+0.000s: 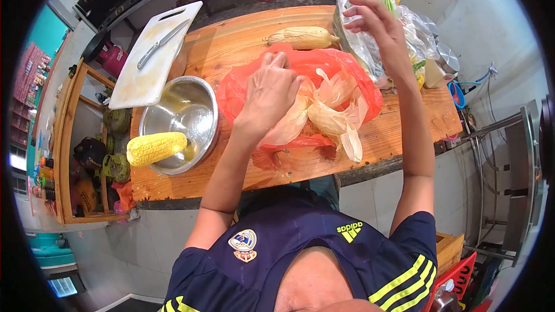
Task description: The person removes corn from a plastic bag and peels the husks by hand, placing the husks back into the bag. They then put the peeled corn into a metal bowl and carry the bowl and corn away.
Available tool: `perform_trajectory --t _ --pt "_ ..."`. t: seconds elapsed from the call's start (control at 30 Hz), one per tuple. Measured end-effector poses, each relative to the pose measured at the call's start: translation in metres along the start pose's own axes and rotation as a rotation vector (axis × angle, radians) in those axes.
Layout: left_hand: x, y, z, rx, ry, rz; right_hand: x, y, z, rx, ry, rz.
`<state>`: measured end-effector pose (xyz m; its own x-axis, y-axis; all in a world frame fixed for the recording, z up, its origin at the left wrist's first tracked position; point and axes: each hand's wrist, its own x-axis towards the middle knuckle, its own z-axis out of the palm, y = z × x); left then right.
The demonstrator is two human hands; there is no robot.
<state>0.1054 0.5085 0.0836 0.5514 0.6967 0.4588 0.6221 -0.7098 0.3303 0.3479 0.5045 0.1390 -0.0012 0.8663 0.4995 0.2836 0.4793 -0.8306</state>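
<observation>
My left hand [270,89] is closed over the left part of a red plastic bag [234,83], its fingers curled at the bag's upper edge. Pale corn husks [335,109] lie in and over the bag, some hanging past its front edge. My right hand [378,31] is raised above the right side, fingers apart and holding nothing. Behind the bag lies an ear of corn in its husk [302,38]. A peeled yellow ear of corn [156,148] rests across the left rim of a steel bowl [211,101].
A white cutting board [139,80] with a knife [163,43] on it stands tilted behind the bowl. Clear plastic bags [364,52] of produce fill the back right of the wooden table [231,34]. A metal lid [448,57] is beside them.
</observation>
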Motion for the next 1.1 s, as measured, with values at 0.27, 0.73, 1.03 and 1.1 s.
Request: perform_trajectory --t 0.27,0.73,1.03,1.1 --pt "0.008 0.012 -0.006 0.052 0.062 0.017 0.079 0.133 0.003 -0.908 -0.431 -0.093" --pt "-0.003 -0.011 -0.011 0.058 -0.099 0.05 0.091 0.178 0.054 -1.207 -0.63 -0.13" --pt "-0.008 0.002 -0.025 -0.045 -0.252 0.081 0.088 0.063 0.02 -0.515 -0.074 -0.026" --pt "-0.009 0.005 -0.023 -0.039 -0.277 0.081 0.068 0.025 0.016 -0.154 -0.052 0.041"
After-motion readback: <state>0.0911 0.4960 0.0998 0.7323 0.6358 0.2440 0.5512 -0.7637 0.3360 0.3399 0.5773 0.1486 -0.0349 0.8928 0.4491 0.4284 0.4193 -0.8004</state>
